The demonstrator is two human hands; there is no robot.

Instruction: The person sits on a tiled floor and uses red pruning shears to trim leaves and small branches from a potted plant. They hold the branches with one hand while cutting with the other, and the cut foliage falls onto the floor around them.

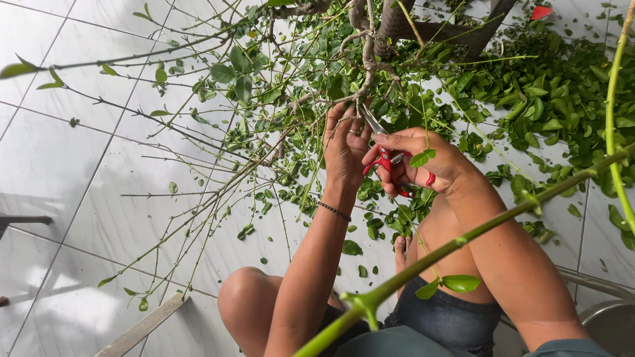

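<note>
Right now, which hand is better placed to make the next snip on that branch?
Right. The right hand holds the red-handled pruners, blades up at the gnarled branch. The left hand only rests open by the twigs, holding no tool.

Cut green leaves (pixel 562 99) litter the white tiled floor (pixel 79 152) beyond my knee; a wooden plank (pixel 142 327) lies lower left.

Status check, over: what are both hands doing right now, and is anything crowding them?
Right hand gripping red-handled pruning shears, blades at a twig. Left hand open, steadying the thin branch. Green stem crossing the near view; cut leaves on the tiles.
</note>
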